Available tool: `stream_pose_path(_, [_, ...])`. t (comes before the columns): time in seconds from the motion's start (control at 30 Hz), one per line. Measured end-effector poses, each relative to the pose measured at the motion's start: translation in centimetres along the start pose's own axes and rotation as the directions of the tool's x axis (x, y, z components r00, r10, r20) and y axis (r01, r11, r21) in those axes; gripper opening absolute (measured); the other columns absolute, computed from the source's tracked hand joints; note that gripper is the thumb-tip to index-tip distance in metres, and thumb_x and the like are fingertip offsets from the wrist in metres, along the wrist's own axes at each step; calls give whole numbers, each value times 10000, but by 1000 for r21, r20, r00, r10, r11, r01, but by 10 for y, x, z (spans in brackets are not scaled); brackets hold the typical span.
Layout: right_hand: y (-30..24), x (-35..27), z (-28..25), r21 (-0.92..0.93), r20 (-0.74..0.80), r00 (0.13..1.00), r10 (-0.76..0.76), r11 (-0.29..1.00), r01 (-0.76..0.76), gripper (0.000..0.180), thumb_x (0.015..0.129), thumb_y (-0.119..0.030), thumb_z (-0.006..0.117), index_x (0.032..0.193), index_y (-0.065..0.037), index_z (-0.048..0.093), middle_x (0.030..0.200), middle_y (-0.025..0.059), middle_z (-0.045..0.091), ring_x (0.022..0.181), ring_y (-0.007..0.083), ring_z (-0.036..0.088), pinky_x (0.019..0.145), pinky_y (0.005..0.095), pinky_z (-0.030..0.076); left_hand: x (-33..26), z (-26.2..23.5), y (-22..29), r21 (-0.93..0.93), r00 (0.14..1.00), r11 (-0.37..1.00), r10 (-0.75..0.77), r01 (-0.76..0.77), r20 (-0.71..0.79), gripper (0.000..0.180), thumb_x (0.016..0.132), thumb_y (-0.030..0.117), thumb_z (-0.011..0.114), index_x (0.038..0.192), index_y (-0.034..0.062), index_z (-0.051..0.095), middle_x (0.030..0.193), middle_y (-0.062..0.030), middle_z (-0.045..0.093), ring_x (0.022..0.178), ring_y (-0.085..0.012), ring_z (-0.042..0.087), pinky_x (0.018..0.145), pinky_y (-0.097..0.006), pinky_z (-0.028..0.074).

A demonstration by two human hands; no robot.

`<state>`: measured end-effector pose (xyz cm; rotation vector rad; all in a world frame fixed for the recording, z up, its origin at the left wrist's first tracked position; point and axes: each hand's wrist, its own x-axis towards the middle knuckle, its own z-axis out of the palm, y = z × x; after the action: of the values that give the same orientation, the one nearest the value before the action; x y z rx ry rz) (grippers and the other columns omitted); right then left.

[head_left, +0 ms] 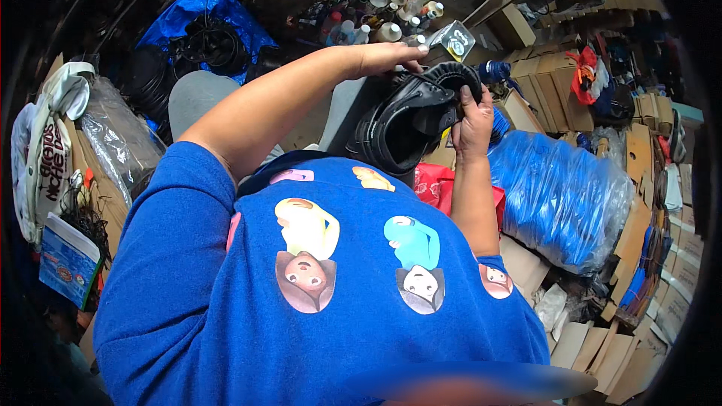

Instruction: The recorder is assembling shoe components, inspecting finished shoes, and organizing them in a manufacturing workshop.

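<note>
A black leather boot (397, 129) is held up in front of my body, its dark opening turned toward me. My right hand (472, 120) grips its ridged, padded edge, with the thumb on the near side and the other fingers partly hidden behind it. Reaching across from the left, my left hand (385, 59) is stretched out flat along the far side of the boot. Its fingers point right, and nothing shows in them; whether the palm touches the leather is hard to tell. Just past those fingertips is a clear plastic container (456, 40).
Several bottles (391, 15) stand at the far side. A blue bag (203, 19) with black coils sits far left. A plastic-wrapped blue bundle (560, 199) and cardboard boxes (553, 79) crowd the right. Red fabric (436, 184) lies beneath the boot; a white bag (41, 154) is at left.
</note>
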<state>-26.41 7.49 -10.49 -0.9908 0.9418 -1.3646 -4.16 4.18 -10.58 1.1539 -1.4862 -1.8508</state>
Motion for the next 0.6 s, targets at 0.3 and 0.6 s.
stream_pose_path(0.3, [-15,3,13,-148,38,999,-29,988,34,236,810,-21,632,1034,1,560,973,62,624,880,127,578,815,247,449,7,0,-4,-330,993,937,-105,114,46,375,838,423,553,974,87,648,955,-43,616,948,-161,522,837,-341,349])
stream_pose_path(0.6, [-20,14,46,-386,117,993,0,922,45,303,848,-75,601,1121,32,523,974,47,617,813,93,580,750,213,460,-62,-106,-14,-728,928,581,155,-363,-339,289,885,343,497,985,99,614,1072,-47,591,1039,-209,534,900,-376,361])
